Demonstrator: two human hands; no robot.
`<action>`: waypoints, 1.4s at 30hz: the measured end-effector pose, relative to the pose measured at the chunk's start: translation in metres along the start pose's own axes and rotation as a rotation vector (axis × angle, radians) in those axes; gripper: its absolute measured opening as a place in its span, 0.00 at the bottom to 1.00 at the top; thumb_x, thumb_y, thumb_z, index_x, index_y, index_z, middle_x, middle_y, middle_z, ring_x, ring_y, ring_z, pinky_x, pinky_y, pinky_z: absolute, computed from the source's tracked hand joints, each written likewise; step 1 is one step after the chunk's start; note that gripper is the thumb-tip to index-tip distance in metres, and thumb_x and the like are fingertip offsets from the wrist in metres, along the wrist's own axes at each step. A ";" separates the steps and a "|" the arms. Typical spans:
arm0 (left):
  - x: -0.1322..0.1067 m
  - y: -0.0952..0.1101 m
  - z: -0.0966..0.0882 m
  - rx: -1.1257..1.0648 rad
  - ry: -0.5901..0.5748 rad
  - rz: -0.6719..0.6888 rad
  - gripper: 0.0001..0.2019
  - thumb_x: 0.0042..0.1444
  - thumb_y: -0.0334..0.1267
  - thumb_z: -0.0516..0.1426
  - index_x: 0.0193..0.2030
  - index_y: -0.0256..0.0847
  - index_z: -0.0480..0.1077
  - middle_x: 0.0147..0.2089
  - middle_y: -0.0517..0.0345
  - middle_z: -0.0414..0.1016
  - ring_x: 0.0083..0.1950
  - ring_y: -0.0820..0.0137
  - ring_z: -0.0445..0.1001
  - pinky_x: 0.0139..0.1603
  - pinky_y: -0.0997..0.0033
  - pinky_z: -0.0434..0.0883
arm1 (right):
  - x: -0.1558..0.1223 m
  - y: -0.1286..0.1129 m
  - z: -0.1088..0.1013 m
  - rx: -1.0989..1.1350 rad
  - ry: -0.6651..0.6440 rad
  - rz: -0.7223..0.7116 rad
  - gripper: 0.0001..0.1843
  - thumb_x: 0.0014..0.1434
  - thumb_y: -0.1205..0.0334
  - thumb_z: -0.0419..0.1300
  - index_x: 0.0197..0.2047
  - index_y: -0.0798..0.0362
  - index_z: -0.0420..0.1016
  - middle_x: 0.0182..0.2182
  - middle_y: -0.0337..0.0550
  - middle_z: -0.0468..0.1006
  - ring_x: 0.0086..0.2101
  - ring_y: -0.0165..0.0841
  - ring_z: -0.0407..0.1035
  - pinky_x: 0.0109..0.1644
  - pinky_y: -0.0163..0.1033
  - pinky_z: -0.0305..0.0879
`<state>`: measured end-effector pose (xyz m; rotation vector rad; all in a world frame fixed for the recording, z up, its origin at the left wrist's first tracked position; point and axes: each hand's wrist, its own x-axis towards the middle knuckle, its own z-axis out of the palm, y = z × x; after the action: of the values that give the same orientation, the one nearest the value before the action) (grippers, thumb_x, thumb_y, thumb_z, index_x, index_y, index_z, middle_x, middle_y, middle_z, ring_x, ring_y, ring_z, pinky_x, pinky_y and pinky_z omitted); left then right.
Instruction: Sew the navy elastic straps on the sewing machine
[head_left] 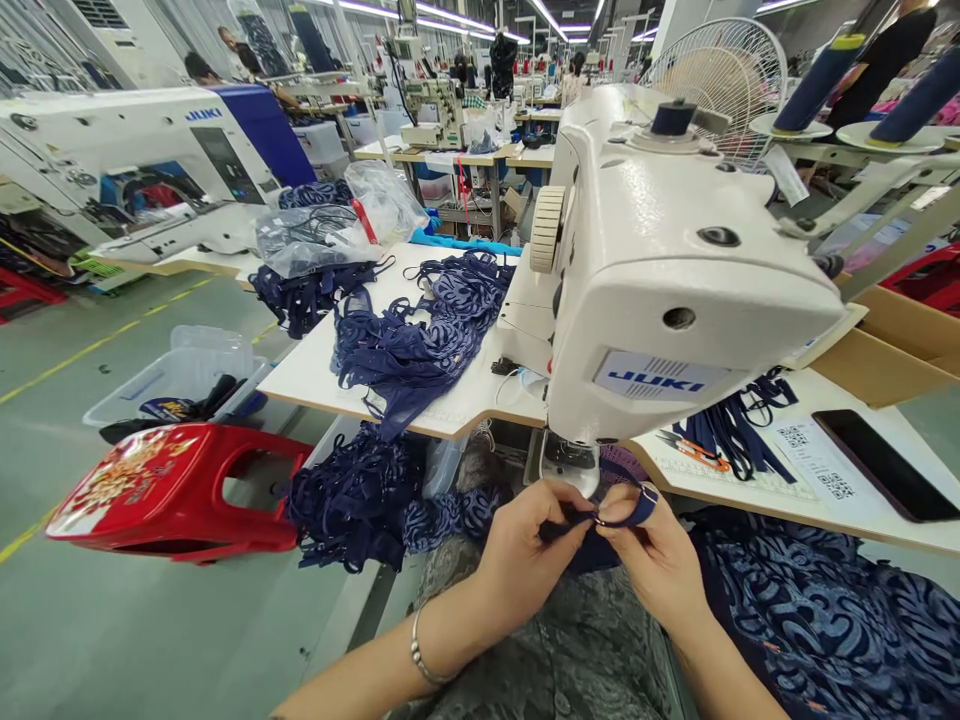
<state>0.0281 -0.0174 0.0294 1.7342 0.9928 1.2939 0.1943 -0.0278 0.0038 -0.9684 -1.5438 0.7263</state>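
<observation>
Just in front of the sewing machine's (697,260) needle area, my two hands meet over a narrow navy strap (641,508). My left hand (525,550) pinches one end between thumb and fingers, with dark blue fabric below it. My right hand (656,560) is closed on the looped part, close to a small metal-looking ring or slider. The exact joint between the fingertips is partly hidden. Left of the machine, a heap of navy patterned bras (427,340) lies on the white table (300,370). Dark patterned fabric (817,610) is spread at my right.
On the right of the table lie orange-handled scissors (697,452), loose navy straps (735,430), a paper with printed codes (817,455) and a phone (885,465). A red stool (172,490) and a bundle of navy straps (360,500) are at lower left.
</observation>
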 end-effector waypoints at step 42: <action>-0.007 0.000 0.004 -0.072 -0.044 -0.178 0.10 0.51 0.29 0.61 0.28 0.42 0.63 0.32 0.62 0.75 0.34 0.74 0.74 0.37 0.76 0.69 | -0.012 0.003 0.008 0.168 0.081 0.057 0.09 0.60 0.72 0.61 0.33 0.46 0.72 0.31 0.38 0.76 0.34 0.32 0.73 0.37 0.37 0.71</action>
<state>0.0303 -0.0236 0.0258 1.5752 1.0373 1.1587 0.1873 -0.0363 -0.0057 -0.9084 -1.3669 0.8329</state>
